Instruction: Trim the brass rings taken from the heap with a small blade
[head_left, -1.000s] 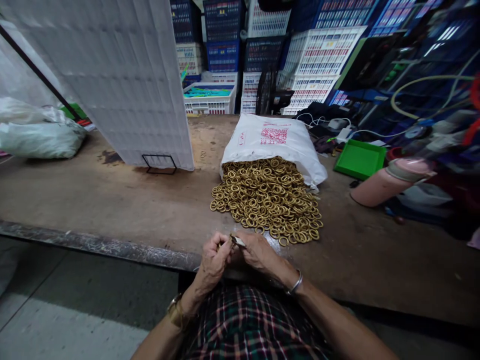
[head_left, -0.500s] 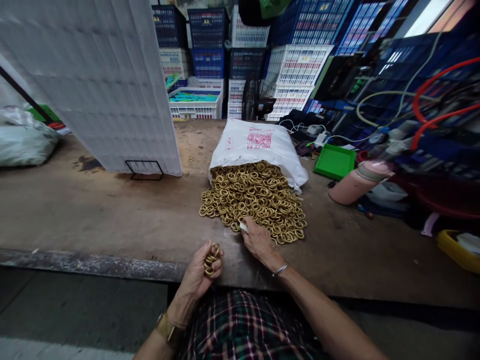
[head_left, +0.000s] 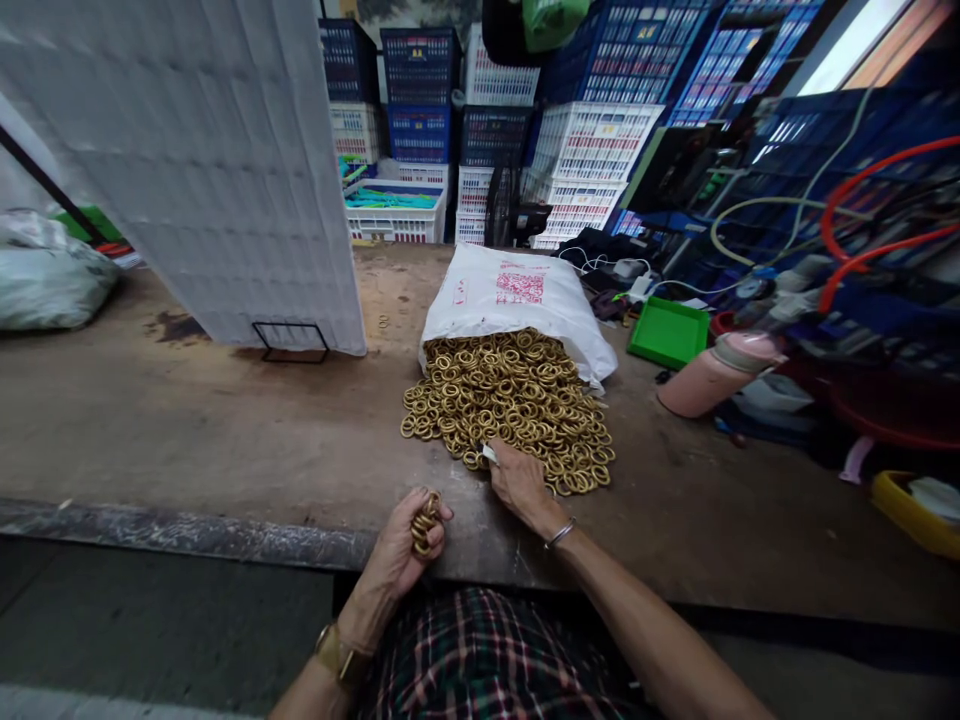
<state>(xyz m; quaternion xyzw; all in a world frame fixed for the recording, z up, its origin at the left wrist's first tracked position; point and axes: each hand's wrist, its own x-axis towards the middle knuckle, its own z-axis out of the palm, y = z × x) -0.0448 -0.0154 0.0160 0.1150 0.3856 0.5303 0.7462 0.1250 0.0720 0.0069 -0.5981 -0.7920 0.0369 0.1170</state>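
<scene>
Brass-coloured rings (head_left: 424, 522), a small bunch, sit clenched in the left hand (head_left: 409, 540), its fingers curled round them above the table (head_left: 225, 430) near its front edge. Ahead and to the right of that grip, the right hand (head_left: 521, 487) pinches a small white piece (head_left: 490, 454), too small to identify, at the near edge of the pile (head_left: 514, 390) of matching rings. Just beyond the right hand, the pile spills from the open mouth of a white bag (head_left: 517, 290) lying on its side. Red print on the bag includes 1 square, QR-like code with smaller marks to its left and a line above; the lettering is too blurred to read. Farther ahead of the left hand lie 2 loose rings (head_left: 383, 321), near a white panel (head_left: 247, 180) with a black wire stand (head_left: 291, 343) at its foot. Right of the bag are a green tray (head_left: 669, 332) and a tilted pink bottle (head_left: 709, 378).
</scene>
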